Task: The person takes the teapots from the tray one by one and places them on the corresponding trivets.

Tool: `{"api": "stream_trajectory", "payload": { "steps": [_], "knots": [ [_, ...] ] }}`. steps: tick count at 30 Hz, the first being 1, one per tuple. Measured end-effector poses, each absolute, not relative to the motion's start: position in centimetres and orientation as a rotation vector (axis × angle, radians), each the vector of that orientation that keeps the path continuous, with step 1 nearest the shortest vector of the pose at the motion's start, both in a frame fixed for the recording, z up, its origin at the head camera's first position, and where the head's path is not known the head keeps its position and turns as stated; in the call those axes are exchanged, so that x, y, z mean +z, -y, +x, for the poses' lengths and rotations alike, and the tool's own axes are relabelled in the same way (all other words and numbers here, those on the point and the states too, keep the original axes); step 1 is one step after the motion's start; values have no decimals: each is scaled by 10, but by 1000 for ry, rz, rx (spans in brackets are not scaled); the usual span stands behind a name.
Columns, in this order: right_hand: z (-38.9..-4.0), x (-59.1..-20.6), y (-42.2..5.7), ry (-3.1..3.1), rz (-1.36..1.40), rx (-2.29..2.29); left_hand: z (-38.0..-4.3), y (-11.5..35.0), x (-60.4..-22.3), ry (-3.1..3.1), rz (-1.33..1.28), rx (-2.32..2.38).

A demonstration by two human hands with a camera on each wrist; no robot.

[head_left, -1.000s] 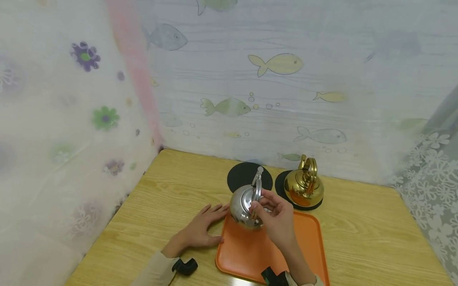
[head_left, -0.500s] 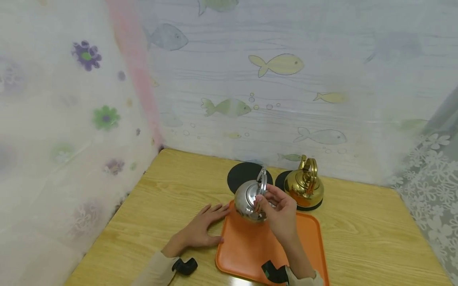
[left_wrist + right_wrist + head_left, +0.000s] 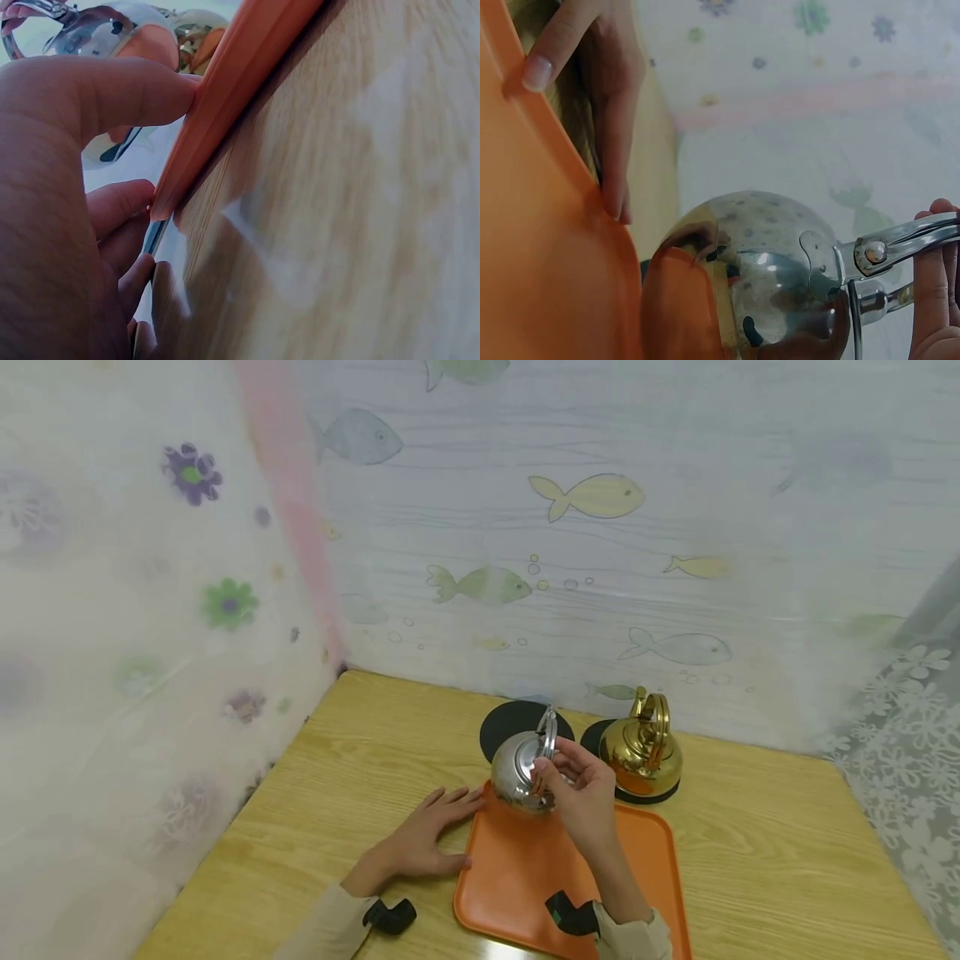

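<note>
Head: the silver kettle [image 3: 513, 772] is being held by the right hand [image 3: 588, 795] at the orange tray's [image 3: 517, 885] eleven o'clock. Left wrist: the tray is being touched by the spread left hand [image 3: 64, 127]. Right wrist: the handle [image 3: 911, 240] is being gripped toward four o'clock.

A pale wall [image 3: 585, 539] fills the upper middle of the frame, printed with thin wavy lines, small bubbles and fish, among them a yellow fish [image 3: 600, 496]. On the left, a whitish wall [image 3: 127, 618] carries blurry flowers, including a purple flower [image 3: 192, 474] and a green flower [image 3: 229, 604]. A pink stripe [image 3: 288, 493] runs down the corner. White floral lace [image 3: 903, 777] hangs at lower right. The yellowish wood-grain table [image 3: 772, 843] spreads below, with bright glare [image 3: 502, 951] at the bottom centre.
</note>
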State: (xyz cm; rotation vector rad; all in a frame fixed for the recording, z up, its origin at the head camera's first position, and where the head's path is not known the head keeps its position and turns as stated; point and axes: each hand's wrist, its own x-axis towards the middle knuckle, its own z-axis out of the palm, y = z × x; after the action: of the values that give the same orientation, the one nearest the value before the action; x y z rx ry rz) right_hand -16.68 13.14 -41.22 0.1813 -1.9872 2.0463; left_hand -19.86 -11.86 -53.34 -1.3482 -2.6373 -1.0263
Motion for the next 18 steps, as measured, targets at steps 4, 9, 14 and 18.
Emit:
{"api": "stream_trajectory", "payload": {
  "steps": [4, 9, 14, 18],
  "knots": [
    [-172, -415, -132, 1971, 185, 2053, -200, 119, -533, 2643, -1350, -1014],
    [-178, -417, -133, 1978, 187, 2051, -200, 119, -535, 2634, -1352, -1021],
    [-183, -418, -134, 1970, 178, 2040, -201, 119, -536, 2638, -1342, -1020],
    [-186, -419, -135, 1946, 196, 2045, -201, 119, -536, 2638, -1344, -1021]
  ]
}}
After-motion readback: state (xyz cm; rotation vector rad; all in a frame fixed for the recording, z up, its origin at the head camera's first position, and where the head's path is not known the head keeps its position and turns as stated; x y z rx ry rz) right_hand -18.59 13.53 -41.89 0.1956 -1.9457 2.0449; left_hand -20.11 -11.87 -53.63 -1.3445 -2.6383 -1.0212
